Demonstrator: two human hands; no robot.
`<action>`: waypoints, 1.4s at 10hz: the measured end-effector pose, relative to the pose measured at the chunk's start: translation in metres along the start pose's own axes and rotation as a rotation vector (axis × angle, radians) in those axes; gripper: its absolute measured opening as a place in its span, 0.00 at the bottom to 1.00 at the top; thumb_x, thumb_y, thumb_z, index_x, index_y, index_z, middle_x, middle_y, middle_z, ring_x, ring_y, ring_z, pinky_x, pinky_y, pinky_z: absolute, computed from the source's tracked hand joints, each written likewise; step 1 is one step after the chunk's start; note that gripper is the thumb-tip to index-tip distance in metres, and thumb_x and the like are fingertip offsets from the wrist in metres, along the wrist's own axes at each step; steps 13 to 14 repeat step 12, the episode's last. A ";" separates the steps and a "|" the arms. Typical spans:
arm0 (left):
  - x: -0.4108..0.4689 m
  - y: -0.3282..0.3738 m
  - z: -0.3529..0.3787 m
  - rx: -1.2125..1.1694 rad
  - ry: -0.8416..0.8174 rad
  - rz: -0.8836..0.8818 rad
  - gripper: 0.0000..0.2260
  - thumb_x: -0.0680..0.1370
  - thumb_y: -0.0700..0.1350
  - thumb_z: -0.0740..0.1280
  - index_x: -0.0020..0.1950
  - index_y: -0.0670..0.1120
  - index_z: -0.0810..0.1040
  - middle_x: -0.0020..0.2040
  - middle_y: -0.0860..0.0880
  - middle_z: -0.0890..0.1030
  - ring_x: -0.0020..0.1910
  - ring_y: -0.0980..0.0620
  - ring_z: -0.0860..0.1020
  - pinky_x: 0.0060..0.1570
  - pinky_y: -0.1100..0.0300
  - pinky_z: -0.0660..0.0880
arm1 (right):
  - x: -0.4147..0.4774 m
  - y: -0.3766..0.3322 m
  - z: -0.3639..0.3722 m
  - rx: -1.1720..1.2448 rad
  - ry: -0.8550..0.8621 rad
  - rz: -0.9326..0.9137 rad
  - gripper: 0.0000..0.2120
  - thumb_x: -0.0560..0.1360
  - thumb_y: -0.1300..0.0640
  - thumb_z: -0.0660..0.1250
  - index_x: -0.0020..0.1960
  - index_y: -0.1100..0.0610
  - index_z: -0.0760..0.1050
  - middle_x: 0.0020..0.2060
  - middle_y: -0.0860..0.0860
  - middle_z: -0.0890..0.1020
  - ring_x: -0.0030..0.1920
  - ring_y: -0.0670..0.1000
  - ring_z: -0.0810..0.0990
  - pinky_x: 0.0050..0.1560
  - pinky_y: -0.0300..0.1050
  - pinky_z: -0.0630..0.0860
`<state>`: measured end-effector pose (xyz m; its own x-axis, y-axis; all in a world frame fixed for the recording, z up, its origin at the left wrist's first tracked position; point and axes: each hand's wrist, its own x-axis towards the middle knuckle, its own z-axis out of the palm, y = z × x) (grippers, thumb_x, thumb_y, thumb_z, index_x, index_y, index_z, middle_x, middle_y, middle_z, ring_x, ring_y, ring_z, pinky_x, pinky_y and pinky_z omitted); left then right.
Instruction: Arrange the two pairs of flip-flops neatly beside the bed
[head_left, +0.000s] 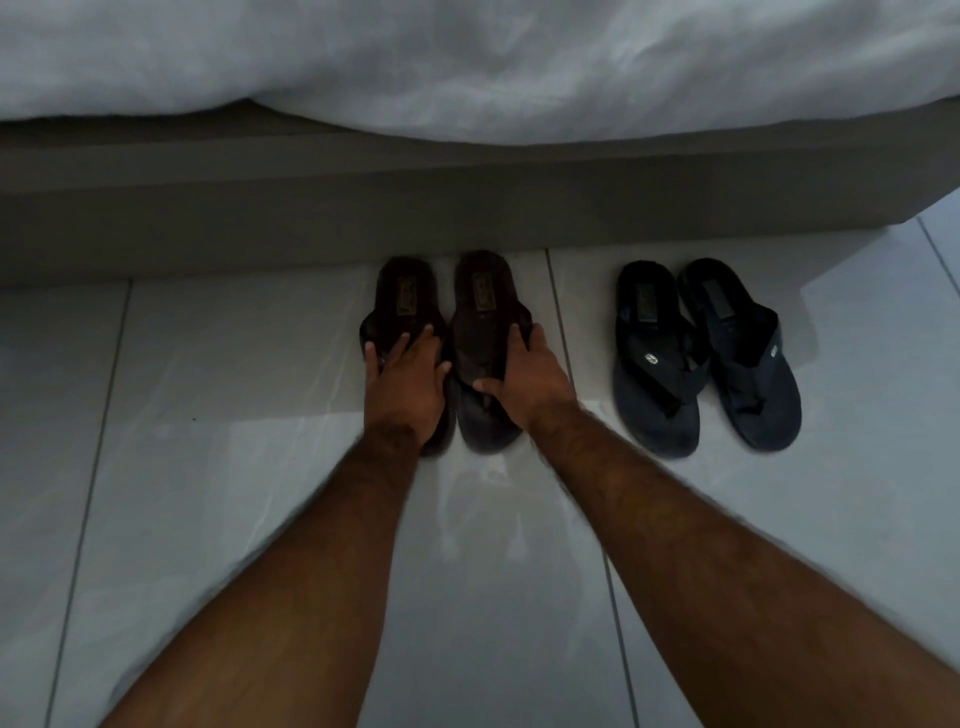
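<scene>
Two dark brown flip-flops lie side by side on the floor tiles, heels toward the bed base. My left hand (402, 376) grips the strap area of the left brown flip-flop (404, 291). My right hand (524, 374) holds the strap of the right brown flip-flop (483, 312). A pair of dark blue flip-flops sits further right, its left one (652, 364) and right one (737, 353) touching, both angled slightly. Nothing touches the blue pair.
The grey bed base (311, 218) runs across the view just behind the flip-flops, with a white duvet (467, 67) hanging over it. Glossy pale floor tiles (234, 415) spread to the left, right and toward me. The bed's corner ends at the right.
</scene>
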<state>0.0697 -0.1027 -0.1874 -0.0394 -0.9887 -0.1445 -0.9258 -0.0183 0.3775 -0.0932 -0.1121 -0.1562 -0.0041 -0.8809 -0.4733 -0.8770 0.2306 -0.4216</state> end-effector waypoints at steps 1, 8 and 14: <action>0.004 -0.003 0.002 -0.001 -0.035 -0.009 0.22 0.84 0.50 0.56 0.79 0.50 0.61 0.79 0.52 0.64 0.79 0.50 0.58 0.78 0.42 0.41 | 0.003 0.001 0.002 -0.001 -0.012 0.020 0.46 0.77 0.43 0.70 0.83 0.58 0.47 0.82 0.61 0.46 0.77 0.64 0.61 0.75 0.57 0.66; -0.046 0.007 -0.007 0.015 -0.193 -0.019 0.23 0.85 0.50 0.52 0.81 0.50 0.54 0.81 0.53 0.57 0.81 0.51 0.53 0.78 0.42 0.40 | -0.046 0.016 0.023 0.089 -0.026 0.017 0.45 0.77 0.45 0.69 0.83 0.54 0.46 0.82 0.57 0.45 0.78 0.62 0.60 0.75 0.57 0.65; -0.047 0.057 -0.055 0.096 0.065 0.171 0.22 0.83 0.52 0.57 0.74 0.43 0.68 0.79 0.42 0.64 0.79 0.44 0.58 0.79 0.44 0.51 | -0.085 0.041 -0.052 -0.030 0.200 -0.081 0.45 0.77 0.33 0.60 0.83 0.51 0.42 0.82 0.58 0.46 0.82 0.59 0.45 0.80 0.58 0.53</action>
